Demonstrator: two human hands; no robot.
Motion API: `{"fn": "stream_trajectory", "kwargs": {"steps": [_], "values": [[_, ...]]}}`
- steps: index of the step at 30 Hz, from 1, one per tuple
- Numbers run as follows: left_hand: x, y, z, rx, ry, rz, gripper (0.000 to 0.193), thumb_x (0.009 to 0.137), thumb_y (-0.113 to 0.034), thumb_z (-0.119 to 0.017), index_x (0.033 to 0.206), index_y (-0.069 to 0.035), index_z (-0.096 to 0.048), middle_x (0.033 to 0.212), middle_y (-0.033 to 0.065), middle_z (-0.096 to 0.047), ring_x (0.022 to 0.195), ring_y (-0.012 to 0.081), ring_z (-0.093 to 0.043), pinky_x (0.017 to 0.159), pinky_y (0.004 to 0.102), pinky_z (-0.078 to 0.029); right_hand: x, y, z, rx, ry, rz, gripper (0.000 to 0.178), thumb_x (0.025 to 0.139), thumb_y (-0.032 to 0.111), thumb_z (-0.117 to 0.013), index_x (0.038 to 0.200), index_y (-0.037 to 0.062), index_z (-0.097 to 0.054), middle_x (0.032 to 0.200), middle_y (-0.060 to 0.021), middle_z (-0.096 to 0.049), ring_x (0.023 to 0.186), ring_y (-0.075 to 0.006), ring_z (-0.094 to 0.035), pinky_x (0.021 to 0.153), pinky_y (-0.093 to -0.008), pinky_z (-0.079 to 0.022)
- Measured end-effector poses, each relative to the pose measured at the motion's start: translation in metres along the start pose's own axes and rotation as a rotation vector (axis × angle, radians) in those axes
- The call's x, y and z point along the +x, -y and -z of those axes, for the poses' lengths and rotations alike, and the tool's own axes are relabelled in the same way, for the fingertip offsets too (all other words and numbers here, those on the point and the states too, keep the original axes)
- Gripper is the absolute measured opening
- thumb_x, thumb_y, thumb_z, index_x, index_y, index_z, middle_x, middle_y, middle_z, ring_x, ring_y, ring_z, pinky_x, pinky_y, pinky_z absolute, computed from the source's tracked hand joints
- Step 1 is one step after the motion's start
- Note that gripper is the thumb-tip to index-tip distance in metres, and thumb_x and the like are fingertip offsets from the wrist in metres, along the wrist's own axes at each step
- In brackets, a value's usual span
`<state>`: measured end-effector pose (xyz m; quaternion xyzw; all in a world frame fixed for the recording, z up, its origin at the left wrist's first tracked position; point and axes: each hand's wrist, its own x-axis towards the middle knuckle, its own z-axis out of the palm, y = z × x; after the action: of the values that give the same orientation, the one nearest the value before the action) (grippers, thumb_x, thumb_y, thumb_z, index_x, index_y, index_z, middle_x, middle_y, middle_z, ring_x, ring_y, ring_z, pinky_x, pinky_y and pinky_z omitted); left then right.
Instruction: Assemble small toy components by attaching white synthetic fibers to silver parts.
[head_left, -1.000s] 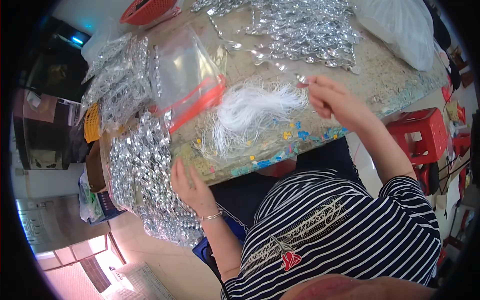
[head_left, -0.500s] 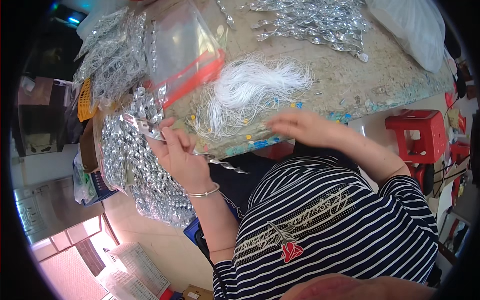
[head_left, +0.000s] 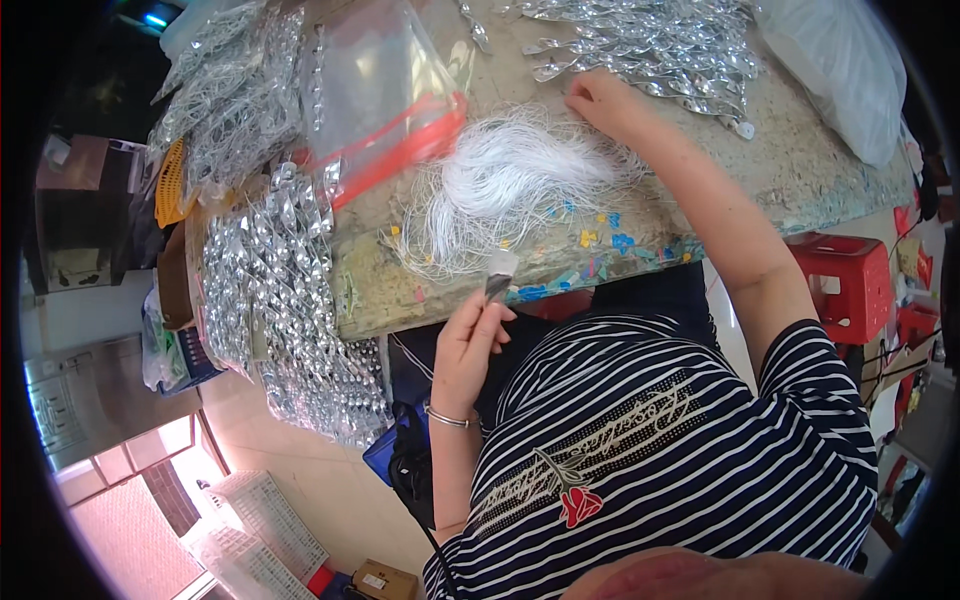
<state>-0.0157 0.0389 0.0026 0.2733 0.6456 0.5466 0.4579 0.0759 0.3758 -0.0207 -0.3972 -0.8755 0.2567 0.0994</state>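
My left hand (head_left: 467, 350) is closed around a shiny silver strip (head_left: 499, 274) at the table's front edge; its flat, pale end sticks up past the fingertips, and the rest is mostly hidden. On the table just beyond it lies a loose bundle of white string (head_left: 520, 165). My right hand (head_left: 606, 103) reaches over the right side of that bundle, fingers curled together. It is close to the near-left tips of a pile of twisted silver strips (head_left: 660, 60). Whatever its fingertips pinch, if anything, is too small to make out.
Many twisted silver strips (head_left: 275, 270) hang over the table's left edge. Clear plastic bags with red edging (head_left: 375, 95) and bagged silver pieces (head_left: 225, 100) lie behind. A whitish plastic bag (head_left: 835, 70) sits at the far right; a red stool (head_left: 845, 285) stands beyond the table.
My left hand has moved right, away from the hanging strips, with a silver strip in its fingers. My right hand has gone forward across the string toward the far pile.
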Motion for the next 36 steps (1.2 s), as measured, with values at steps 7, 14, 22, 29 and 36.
{"fn": "stream_trajectory", "kwargs": {"steps": [7, 14, 22, 29, 36], "values": [[-0.012, 0.017, -0.001, 0.024, 0.01, 0.084, 0.021, 0.092, -0.017, -0.05, 0.103, -0.001, -0.06, 0.086, -0.001, -0.058, 0.065, 0.0034, -0.05, 0.057, 0.0174, -0.041, -0.009, -0.007, 0.008, 0.292, -0.004, 0.029, 0.018, 0.087, 0.021, -0.054, 0.09, 0.0034, -0.057, 0.08, -0.0043, -0.058, 0.071, -0.0145, -0.055, 0.064, -0.0283, -0.044], [-0.014, 0.01, -0.005, 0.005, -0.04, 0.062, 0.018, 0.088, -0.011, -0.056, 0.103, -0.001, -0.059, 0.085, -0.0017, -0.053, 0.068, 0.0036, -0.047, 0.061, 0.0172, -0.04, -0.09, 0.048, 0.046, 0.805, 0.237, 0.045, 0.013, 0.091, 0.021, -0.05, 0.089, 0.0081, -0.051, 0.071, 0.0043, -0.049, 0.061, -0.0036, -0.046, 0.053, -0.0184, -0.037], [-0.001, -0.013, -0.026, -0.078, 0.014, -0.079, 0.036, 0.078, -0.003, -0.067, 0.113, -0.002, -0.055, 0.081, -0.0025, -0.05, 0.071, 0.006, -0.044, 0.067, 0.0178, -0.038, -0.167, 0.091, -0.002, 0.805, 0.614, 0.253, 0.009, 0.091, 0.014, -0.052, 0.091, 0.005, -0.049, 0.069, 0.0032, -0.049, 0.061, -0.0032, -0.045, 0.054, -0.0189, -0.038], [-0.01, -0.005, -0.023, 0.212, -0.04, -0.119, 0.01, 0.085, -0.01, -0.061, 0.087, -0.002, -0.066, 0.058, -0.0073, -0.048, 0.049, -0.0001, -0.035, 0.045, 0.0163, -0.025, -0.169, 0.088, 0.013, 0.945, 0.729, -0.002, 0.009, 0.093, 0.013, -0.048, 0.09, 0.0054, -0.046, 0.064, 0.0039, -0.045, 0.055, -0.0022, -0.04, 0.049, -0.0169, -0.032], [-0.015, -0.001, -0.019, 0.054, -0.133, -0.055, 0.021, 0.078, -0.003, -0.066, 0.099, 0.0, -0.063, 0.092, 0.004, -0.061, 0.083, 0.012, -0.056, 0.076, 0.0228, -0.043, -0.173, 0.079, 0.011, 0.955, 0.662, -0.005, 0.01, 0.093, 0.014, -0.049, 0.088, 0.0061, -0.047, 0.063, 0.0054, -0.042, 0.055, -0.0013, -0.037, 0.049, -0.0167, -0.029]]}}
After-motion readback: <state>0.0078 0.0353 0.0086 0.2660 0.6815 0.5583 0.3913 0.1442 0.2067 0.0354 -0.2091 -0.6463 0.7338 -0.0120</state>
